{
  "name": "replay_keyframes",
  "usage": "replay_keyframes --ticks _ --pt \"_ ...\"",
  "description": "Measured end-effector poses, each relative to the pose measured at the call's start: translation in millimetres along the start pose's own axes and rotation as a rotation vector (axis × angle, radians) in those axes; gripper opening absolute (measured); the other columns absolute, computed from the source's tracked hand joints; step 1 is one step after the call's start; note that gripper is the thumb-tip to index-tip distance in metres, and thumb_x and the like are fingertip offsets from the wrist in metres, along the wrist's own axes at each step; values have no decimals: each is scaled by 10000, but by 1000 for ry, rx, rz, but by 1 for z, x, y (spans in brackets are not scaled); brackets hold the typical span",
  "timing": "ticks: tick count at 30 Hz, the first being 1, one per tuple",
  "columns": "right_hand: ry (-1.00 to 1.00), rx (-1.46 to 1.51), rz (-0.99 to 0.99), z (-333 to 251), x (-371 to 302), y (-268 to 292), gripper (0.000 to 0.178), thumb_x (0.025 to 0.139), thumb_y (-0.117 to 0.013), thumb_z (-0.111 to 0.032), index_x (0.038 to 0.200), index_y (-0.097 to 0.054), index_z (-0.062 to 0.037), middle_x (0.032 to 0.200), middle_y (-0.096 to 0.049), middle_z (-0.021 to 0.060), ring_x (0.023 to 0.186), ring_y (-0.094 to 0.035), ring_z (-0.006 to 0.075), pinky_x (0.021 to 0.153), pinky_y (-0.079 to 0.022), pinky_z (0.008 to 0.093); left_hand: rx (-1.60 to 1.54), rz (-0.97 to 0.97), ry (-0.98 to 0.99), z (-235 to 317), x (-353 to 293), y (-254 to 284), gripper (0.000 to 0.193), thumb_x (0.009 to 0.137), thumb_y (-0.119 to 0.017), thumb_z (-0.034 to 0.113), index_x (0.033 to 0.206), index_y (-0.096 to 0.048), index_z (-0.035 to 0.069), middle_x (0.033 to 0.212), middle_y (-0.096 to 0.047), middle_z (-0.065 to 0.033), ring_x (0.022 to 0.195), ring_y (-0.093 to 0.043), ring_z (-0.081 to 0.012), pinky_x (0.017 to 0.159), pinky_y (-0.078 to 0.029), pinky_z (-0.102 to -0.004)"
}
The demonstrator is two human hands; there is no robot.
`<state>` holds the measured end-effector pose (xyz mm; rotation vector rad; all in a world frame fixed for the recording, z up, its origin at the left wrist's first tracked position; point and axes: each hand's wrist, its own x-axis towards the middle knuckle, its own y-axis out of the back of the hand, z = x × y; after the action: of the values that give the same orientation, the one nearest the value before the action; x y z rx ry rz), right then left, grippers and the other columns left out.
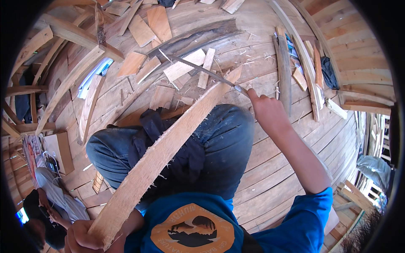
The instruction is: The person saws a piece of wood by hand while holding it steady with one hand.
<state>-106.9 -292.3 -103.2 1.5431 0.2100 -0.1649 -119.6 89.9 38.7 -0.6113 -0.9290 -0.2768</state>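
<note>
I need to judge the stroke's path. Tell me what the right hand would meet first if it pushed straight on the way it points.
Likely the far end of the curved plank: the right hand points up-left along its long blade, which crosses that end. Beyond lie wood offcuts. Depth is unclear.

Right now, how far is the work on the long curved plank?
Partly done, it seems. Loose fibres hang from the edge of the curved plank, and offcuts and shavings lie on the wooden floor, so some trimming is behind. In hand: the left hand grips the near end, and the right hand holds a long blade at the far end. The edge still looks rough.
</note>
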Motion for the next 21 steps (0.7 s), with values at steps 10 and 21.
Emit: replay_keyframes --ticks 10,21 --pt "86 776 24 -13 -15 0 186 928 -552 -137 1073 -515 -26 676 -603 220 683 -630 421 602 -496 487 -56 62 -165 -27 11 -35 208 906 -376 207 718 -389 119 610 -328 54 450 -322 -49 417 -288 -215" --pt "-57 -17 -25 41 -10 -26 199 862 -522 -32 1051 -475 -68 669 -638 158 648 -682 316 550 -550 411 5 58 -129 -27 4 -29 190 912 -368 210 747 -397 118 619 -337 38 461 -331 -69 422 -316 -228"
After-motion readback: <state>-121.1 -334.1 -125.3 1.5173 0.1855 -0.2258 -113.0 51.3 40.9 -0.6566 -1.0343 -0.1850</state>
